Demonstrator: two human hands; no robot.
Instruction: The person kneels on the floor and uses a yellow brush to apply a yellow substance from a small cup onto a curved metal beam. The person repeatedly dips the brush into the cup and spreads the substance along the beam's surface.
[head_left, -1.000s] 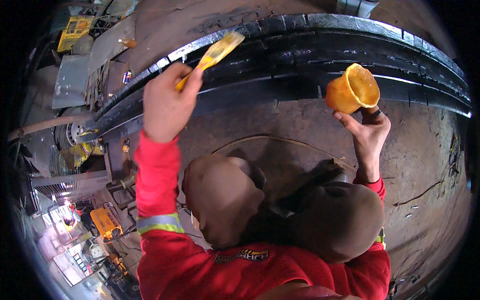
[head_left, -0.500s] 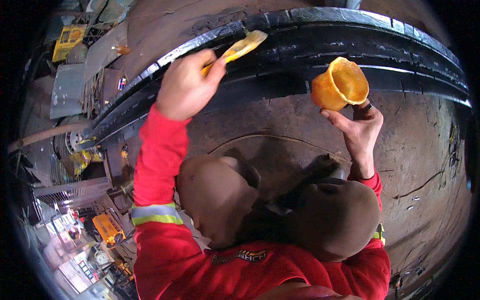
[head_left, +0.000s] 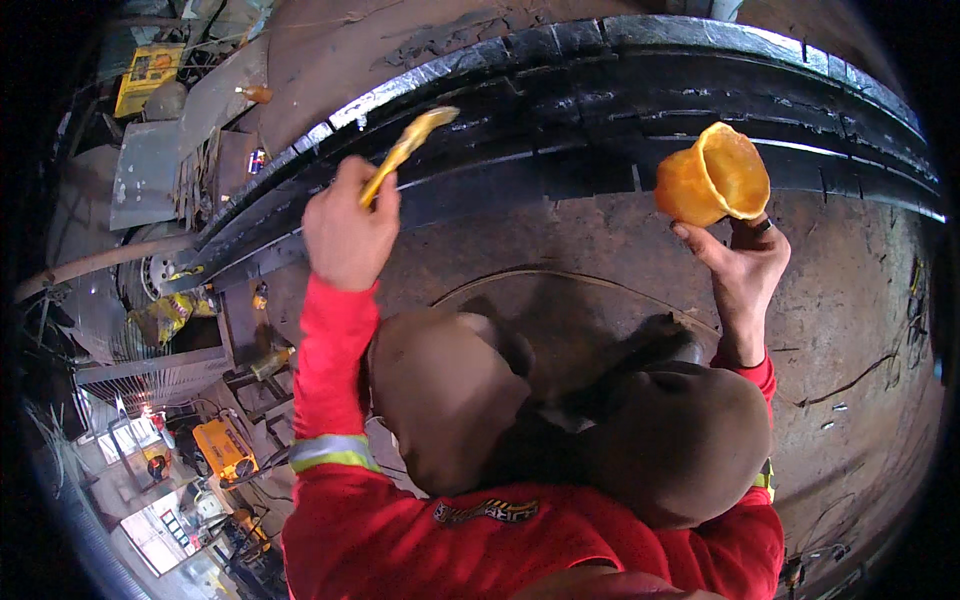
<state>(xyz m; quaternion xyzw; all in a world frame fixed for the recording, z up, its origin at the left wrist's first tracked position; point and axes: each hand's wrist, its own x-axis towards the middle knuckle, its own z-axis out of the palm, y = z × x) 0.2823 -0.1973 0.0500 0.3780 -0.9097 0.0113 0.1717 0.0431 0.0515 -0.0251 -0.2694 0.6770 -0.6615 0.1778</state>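
My left hand (head_left: 347, 232) is closed around a yellow brush (head_left: 408, 148) and holds it up against the big black tyre (head_left: 560, 110), its tip on the tread. My right hand (head_left: 742, 268) grips an orange, glue-crusted cup (head_left: 712, 176) by its base, tilted with its mouth to the right, just below the tyre's tread. Both arms wear red sleeves, the left one with a reflective band. My brown-trousered knees fill the middle below the hands.
The tyre arcs across the top over a stained concrete floor (head_left: 850, 330). At the left lie metal sheets (head_left: 145, 175), a wheel rim (head_left: 150, 275), a yellow machine (head_left: 225, 448) and workshop clutter. Cables trail on the floor at the right.
My left hand has carried the brush rightward along the tyre and then back a little. The right hand has raised the cup slightly and tilted it.
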